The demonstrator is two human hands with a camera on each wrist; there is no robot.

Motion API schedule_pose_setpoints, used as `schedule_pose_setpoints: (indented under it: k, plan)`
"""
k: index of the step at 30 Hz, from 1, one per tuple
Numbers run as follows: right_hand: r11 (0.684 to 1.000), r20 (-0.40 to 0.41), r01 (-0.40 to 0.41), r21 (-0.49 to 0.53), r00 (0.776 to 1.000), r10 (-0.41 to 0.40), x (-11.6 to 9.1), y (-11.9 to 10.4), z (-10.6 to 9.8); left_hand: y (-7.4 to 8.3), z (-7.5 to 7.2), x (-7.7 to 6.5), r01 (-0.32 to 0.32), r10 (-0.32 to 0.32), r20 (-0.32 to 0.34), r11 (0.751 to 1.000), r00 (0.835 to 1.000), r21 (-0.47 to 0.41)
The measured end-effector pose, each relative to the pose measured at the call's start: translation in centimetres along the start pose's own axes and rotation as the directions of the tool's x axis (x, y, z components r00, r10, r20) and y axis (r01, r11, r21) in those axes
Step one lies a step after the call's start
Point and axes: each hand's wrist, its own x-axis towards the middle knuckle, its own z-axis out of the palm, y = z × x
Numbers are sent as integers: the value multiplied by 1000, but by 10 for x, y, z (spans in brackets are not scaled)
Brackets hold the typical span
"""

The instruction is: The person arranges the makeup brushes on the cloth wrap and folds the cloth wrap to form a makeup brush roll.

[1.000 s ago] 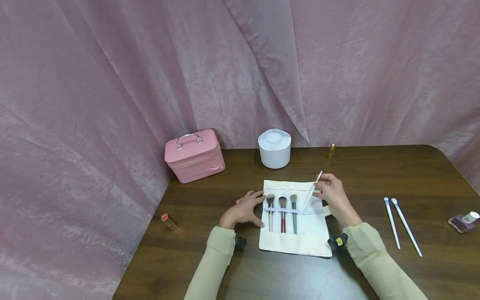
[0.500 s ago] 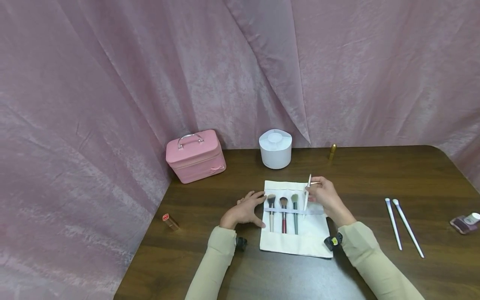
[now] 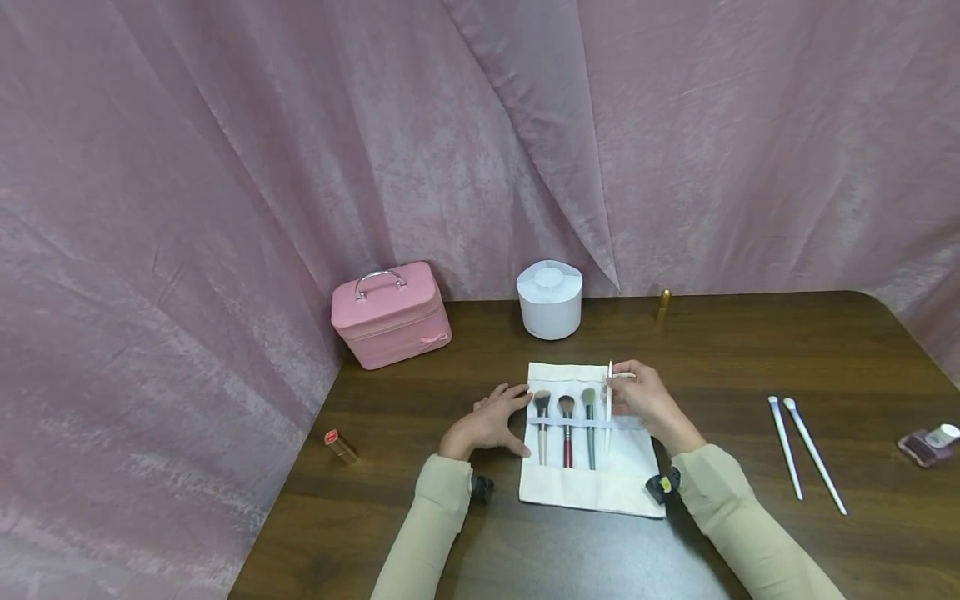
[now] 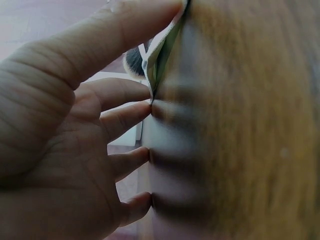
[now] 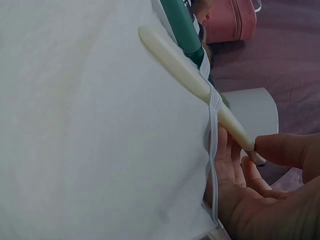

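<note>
A white cloth brush roll lies spread on the table, a pale elastic band running across it. Under the band sit three makeup brushes: a grey-handled one, a red-handled one and a green-handled one. My right hand pinches a slim white makeup brush near its tip end, between thumb and fingers. Its handle passes under the band, to the right of the green one. My left hand rests at the roll's left edge, fingers spread, fingertips on the table.
Behind stand a pink vanity case, a white round container and a small gold tube. Two white brushes and a dark nail polish bottle lie right. A lipstick-like brown tube lies left.
My right hand has moved left and slightly down toward me, bringing the slanted white brush upright beside the green one and further under the elastic band. My left hand stays in place.
</note>
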Motion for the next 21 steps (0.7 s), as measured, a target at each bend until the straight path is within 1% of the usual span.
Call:
schedule_pose_setpoints:
  k: [4, 9, 16, 21]
  plan:
    - [1000, -17, -2, -26, 1000, 2, -1, -1, 1, 1, 0, -1, -10, 10, -10, 1000, 1000, -15]
    - [993, -49, 1, -114, 999, -6, -2, -2, 2, 0, 1, -1, -9, 9, -6, 1000, 1000, -6]
    - [972, -88, 41, -230, 994, -62, -2, 1, 3, 1, 0, -2, -16, 15, -8, 1000, 1000, -9]
    - [952, -105, 35, -304, 992, -70, -3, 0, 4, 2, 0, -2, -13, 13, -9, 1000, 1000, -14]
